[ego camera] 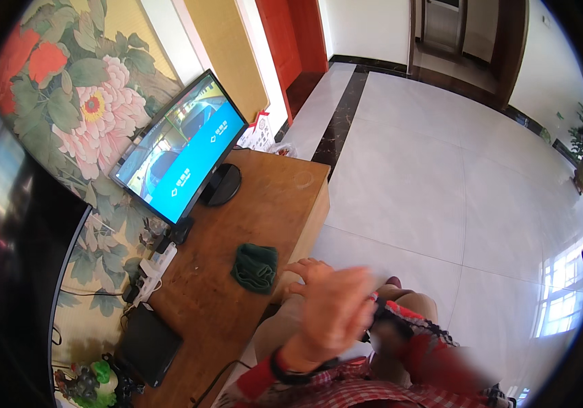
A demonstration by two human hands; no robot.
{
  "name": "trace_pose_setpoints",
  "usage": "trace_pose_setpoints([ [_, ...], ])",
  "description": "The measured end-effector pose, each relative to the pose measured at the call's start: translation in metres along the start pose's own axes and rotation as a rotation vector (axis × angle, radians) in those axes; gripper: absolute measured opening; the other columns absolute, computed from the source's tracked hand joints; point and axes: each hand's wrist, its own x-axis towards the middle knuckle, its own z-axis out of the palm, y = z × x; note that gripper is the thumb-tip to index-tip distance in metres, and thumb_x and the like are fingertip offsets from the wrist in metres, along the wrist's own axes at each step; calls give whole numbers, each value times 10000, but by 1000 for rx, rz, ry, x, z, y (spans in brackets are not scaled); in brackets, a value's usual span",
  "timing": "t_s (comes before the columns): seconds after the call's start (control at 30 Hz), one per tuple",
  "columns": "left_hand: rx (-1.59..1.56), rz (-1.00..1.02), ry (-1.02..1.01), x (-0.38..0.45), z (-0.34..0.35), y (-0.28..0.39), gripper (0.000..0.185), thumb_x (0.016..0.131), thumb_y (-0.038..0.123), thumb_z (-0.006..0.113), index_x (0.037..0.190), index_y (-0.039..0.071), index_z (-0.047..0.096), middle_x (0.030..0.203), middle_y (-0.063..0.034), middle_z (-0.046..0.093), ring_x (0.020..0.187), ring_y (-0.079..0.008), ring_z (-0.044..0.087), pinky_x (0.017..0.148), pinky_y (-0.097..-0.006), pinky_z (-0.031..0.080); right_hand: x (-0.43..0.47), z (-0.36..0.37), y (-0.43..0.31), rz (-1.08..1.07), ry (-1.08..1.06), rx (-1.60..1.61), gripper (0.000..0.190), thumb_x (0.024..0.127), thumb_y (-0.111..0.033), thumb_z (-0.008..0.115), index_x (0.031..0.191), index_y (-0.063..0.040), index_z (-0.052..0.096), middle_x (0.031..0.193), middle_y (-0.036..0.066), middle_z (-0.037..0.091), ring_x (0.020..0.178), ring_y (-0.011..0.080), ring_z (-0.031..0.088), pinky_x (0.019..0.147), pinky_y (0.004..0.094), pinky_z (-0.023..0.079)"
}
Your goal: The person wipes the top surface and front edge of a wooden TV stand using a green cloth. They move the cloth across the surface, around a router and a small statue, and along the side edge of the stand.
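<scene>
My left hand (334, 311), blurred and raised over my lap, has a dark band at its wrist. It overlaps my right hand (309, 271) in the view, and whether they touch is unclear. The right hand's visible fingers are spread beside the desk's edge, with nothing seen in them; its palm is hidden behind the left hand. Nothing shows in the left hand, though its finger pose is smeared. A dark green folded cloth (254, 268) lies on the wooden desk (271, 204), just left of the right fingertips.
A lit Acer monitor (184, 148) stands at the desk's back. White power strips (154, 273), a black flat box (149, 342) and a green ornament (100, 380) line the wall side. A large dark screen (21, 255) is at far left. Tiled floor (403, 188) extends rightward.
</scene>
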Motion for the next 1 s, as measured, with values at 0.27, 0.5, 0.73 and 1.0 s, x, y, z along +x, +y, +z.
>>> trace_pose_setpoints([
  [0.27, -289, -86, 77, -4, 42, -28, 337, 904, 14, 712, 1232, -56, 675, 1082, -202, 742, 950, -335, 738, 831, -404, 605, 69, 20, -20, -218, 225, -155, 680, 838, -450, 754, 1450, -218, 572, 1522, 144, 512, 1378, 432, 485, 1149, 544, 382],
  [0.5, -247, -303, 62, -33, 22, -71, 362, 892, 4, 728, 1249, -34, 679, 1086, -192, 746, 903, -333, 734, 802, -377, 585, 131, 135, -29, -437, 145, -331, 820, 825, -477, 773, 1537, -220, 458, 1600, 139, 414, 1462, 417, 370, 1163, 648, 299],
  [0.73, -302, -384, 8, -35, 4, -81, 408, 917, 106, 716, 1266, -92, 647, 1149, -232, 725, 981, -356, 725, 840, -408, 579, 113, 126, -19, -502, 121, -106, 655, 842, -431, 773, 1420, -179, 595, 1549, 160, 460, 1437, 415, 401, 1184, 629, 297],
  [1.0, -405, -431, -2, -38, 3, -78, 465, 971, 236, 657, 1310, -81, 628, 1190, -247, 717, 1031, -377, 723, 887, -418, 576, 80, 113, -20, -540, 26, -277, 566, 818, -334, 765, 1351, -191, 643, 1521, 145, 499, 1408, 412, 450, 1159, 577, 358],
])
